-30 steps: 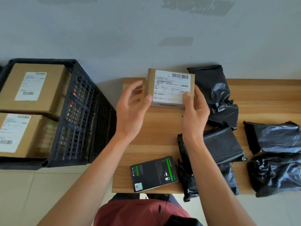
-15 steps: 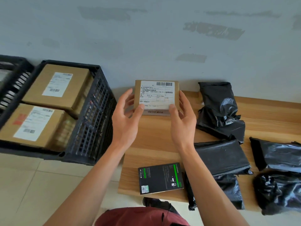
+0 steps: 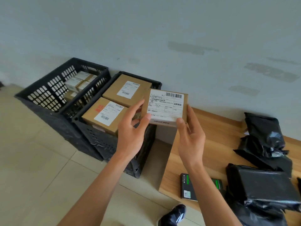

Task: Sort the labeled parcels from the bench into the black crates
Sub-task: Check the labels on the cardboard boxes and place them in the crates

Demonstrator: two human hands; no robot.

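I hold a small cardboard parcel [image 3: 166,107] with a white barcode label between both hands, in the air over the right end of the nearer black crate [image 3: 114,144]. My left hand [image 3: 132,128] grips its left edge, thumb on the label's lower corner. My right hand [image 3: 189,136] grips its right edge, thumb at the front corner. That crate holds two larger labeled cardboard boxes [image 3: 104,116]. A second black crate [image 3: 53,93] further left holds several small labeled boxes.
The wooden bench [image 3: 216,144] runs along the wall on the right, with several black plastic-wrapped parcels [image 3: 263,141] and a flat black-and-green box [image 3: 187,186] on it. Pale floor tiles lie below; my shoe [image 3: 175,214] shows at the bottom.
Both hands have carried the small parcel leftward off the bench to above the nearer crate. My view has swung left, bringing the second crate into sight.
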